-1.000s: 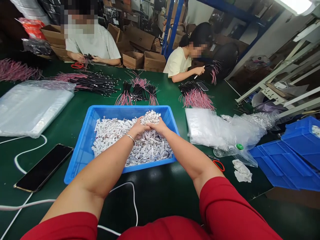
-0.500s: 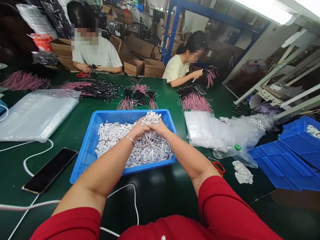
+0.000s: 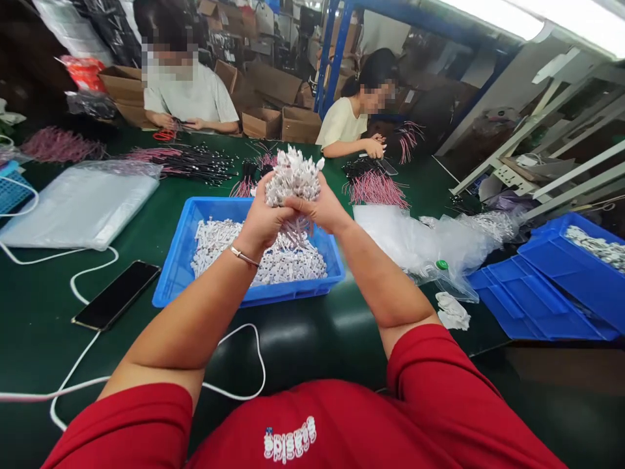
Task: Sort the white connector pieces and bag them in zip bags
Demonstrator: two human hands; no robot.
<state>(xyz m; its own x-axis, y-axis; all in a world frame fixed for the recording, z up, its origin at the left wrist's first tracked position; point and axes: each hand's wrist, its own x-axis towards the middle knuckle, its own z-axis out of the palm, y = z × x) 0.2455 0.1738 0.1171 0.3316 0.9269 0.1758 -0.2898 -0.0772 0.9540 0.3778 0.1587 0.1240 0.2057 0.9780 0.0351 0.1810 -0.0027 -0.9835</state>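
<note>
Left hand (image 3: 261, 218) and right hand (image 3: 317, 210), fingers shut around a bundle of white wire connectors (image 3: 293, 177), long axis near upright, above a blue plastic crate (image 3: 172, 277).

Tangled white wire connectors (image 3: 293, 177) bunch up above a blue crate (image 3: 170, 260) (more lie heaped inside).

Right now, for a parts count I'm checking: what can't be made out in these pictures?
Head view only:
Single pieces in the white connector bunch: too small, and gripped by the left hand and right hand.
Near part of the blue crate: hidden by the left forearm.
The red shirt's print: too blurred to read.
</note>
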